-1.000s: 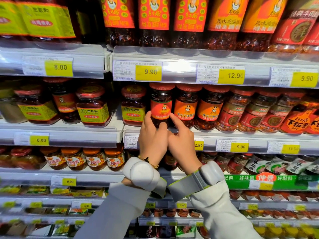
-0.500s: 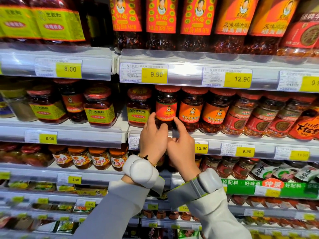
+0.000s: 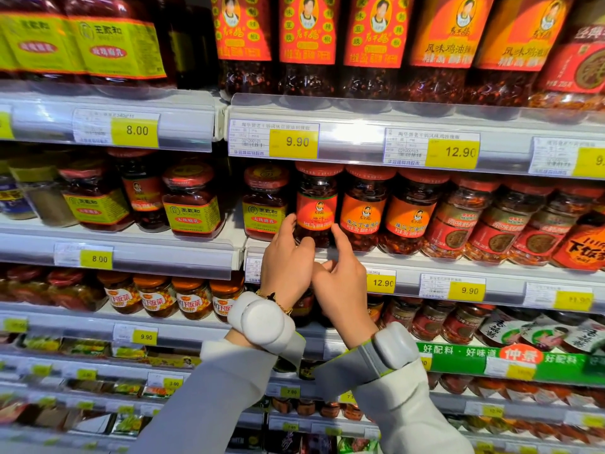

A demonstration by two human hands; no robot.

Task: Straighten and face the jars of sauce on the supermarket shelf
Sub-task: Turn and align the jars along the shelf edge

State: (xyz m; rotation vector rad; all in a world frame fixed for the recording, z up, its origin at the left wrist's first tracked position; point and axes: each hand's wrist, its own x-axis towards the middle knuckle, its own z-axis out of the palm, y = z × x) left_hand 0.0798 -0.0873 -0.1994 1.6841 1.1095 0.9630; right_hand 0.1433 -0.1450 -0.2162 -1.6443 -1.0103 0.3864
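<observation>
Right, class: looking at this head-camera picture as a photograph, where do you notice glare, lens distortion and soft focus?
Head view: glare streaks the clear plastic shelf strip beside the 8.00 price tag; the wide lens bows the shelf edges and tilts the corner jars; the bottom shelves are blurred, while the red-label jar between the left hand and right hand is sharp.

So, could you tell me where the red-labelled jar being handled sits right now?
In the head view, the red-labelled glass jar stands centre on the second shelf, between a yellow-labelled jar and an orange-labelled jar, both hands at its base.
</observation>
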